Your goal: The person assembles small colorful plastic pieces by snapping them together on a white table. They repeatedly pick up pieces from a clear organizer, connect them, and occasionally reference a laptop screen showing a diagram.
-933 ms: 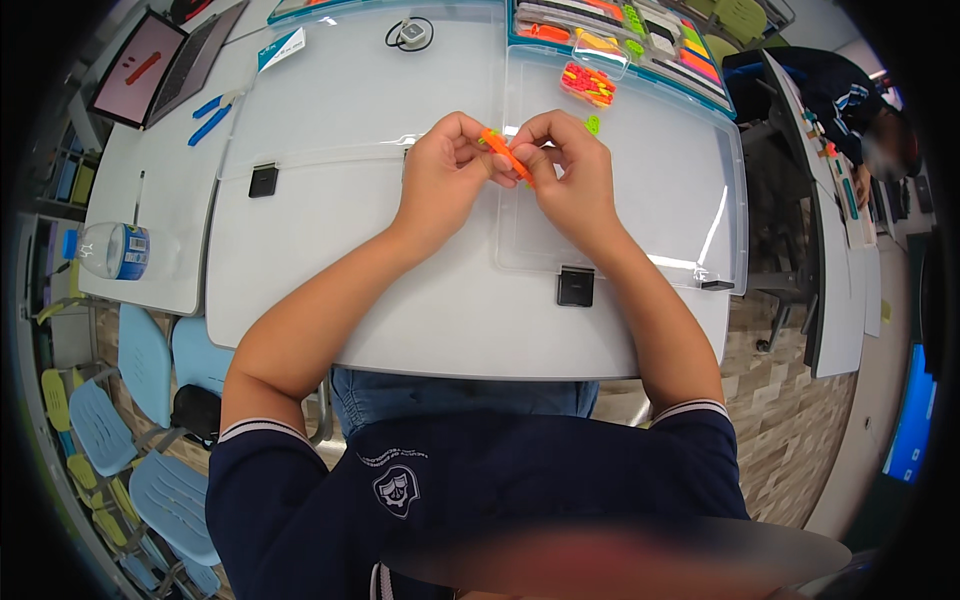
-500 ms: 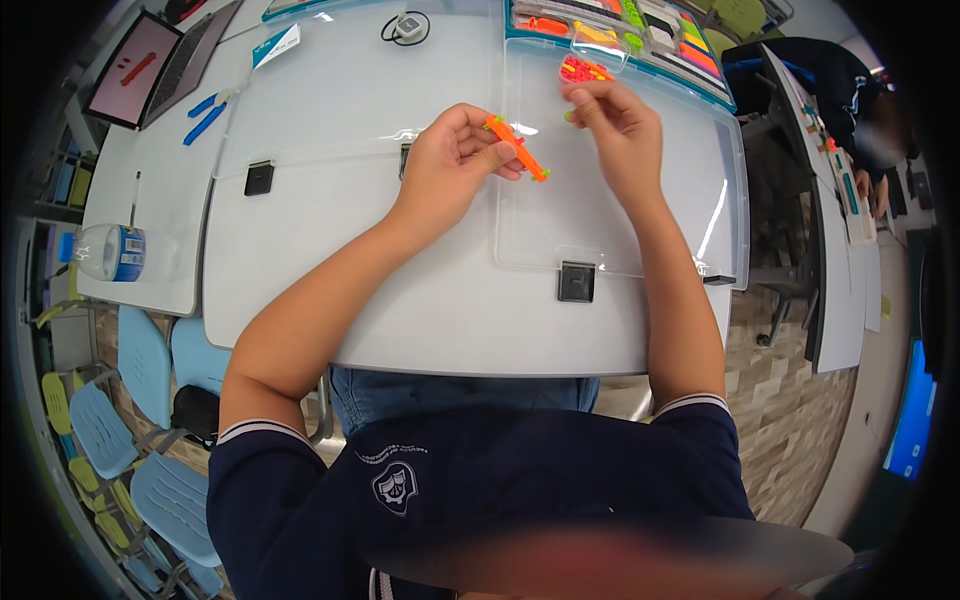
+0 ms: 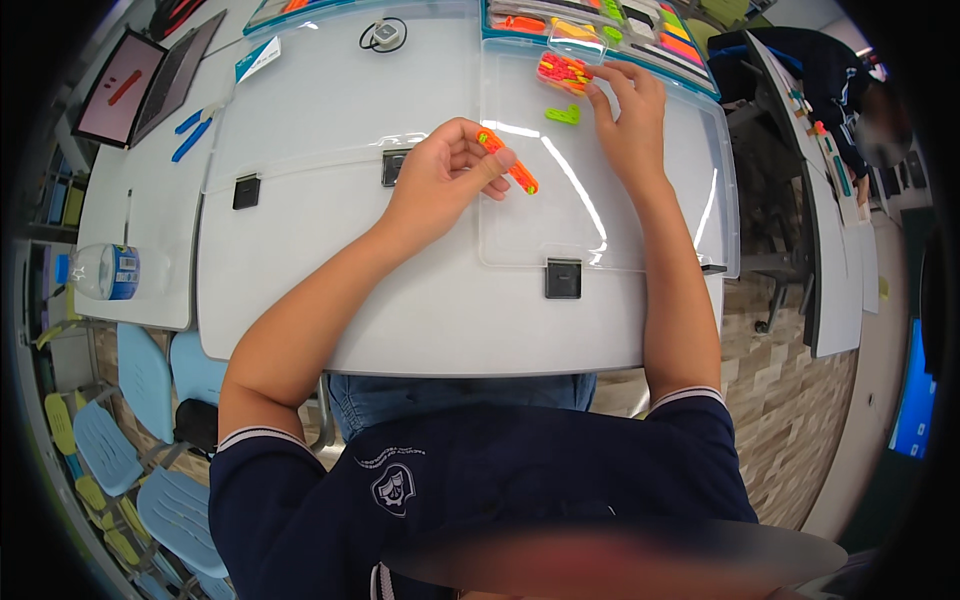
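My left hand (image 3: pixel 447 178) pinches an orange building beam (image 3: pixel 518 174) between thumb and fingers, with bright green pieces at its ends and a red bit along it. Beyond it, my right hand (image 3: pixel 630 120) reaches to the right side of a small clear box (image 3: pixel 541 78) full of red, orange and yellow pegs. Its thumb and fingers are apart and nothing shows between them. Just in front of that box, a bright green angled building piece (image 3: pixel 563 115) lies on the clear plastic lid (image 3: pixel 520 225).
Teal-edged cases of sorted coloured parts (image 3: pixel 650 45) stand at the far edge. On the left are blue-handled cutters (image 3: pixel 195 130), a laptop (image 3: pixel 150 85) and a plastic bottle (image 3: pixel 105 272). A small grey device with a looped cable (image 3: pixel 384 35) lies at the back.
My right hand has let go of the green piece, now on the lid, and moved up beside the peg box. The orange beam has turned slightly in my left hand.
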Demonstrator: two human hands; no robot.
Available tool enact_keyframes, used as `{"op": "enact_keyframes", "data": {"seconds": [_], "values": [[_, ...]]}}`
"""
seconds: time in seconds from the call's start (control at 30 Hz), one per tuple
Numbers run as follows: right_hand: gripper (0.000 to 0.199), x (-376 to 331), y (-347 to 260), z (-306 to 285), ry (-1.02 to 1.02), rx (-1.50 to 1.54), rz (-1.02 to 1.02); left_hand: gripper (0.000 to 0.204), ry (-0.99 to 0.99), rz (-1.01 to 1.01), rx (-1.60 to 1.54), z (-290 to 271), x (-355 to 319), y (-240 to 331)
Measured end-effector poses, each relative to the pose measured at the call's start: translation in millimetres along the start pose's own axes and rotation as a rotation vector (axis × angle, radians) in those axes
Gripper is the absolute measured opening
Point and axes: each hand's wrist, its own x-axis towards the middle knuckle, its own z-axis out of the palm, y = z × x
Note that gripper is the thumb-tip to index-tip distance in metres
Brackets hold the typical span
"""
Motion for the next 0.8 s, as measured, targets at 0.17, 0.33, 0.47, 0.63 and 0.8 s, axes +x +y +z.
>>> {"op": "enact_keyframes", "data": {"seconds": [0.17, 0.33, 0.47, 0.63, 0.8], "values": [[0.03, -0.9, -4.3, 5.9, -0.067, -0.063, 0.002, 0.02, -0.011, -0.016, 0.009, 0.9, 1.5, -0.2], [0.032, 0.5, -10.7, 7.2, -0.064, -0.083, -0.026, 0.021, -0.012, -0.035, 0.015, 0.3, 1.4, 0.2], [0.028, 3.8, -12.3, 5.0, -0.026, -0.062, -0.031, 0.022, -0.02, -0.025, 0.026, 0.2, 1.5, -0.9], [0.015, 17.3, -11.7, 6.7, 0.009, -0.035, -0.042, 0.021, -0.021, -0.022, 0.023, 0.3, 2.6, -1.2], [0.01, 24.4, -11.0, 9.3, -0.013, -0.091, -0.055, 0.022, -0.044, 0.02, 0.007, -1.7, 3.2, -3.9]]}}
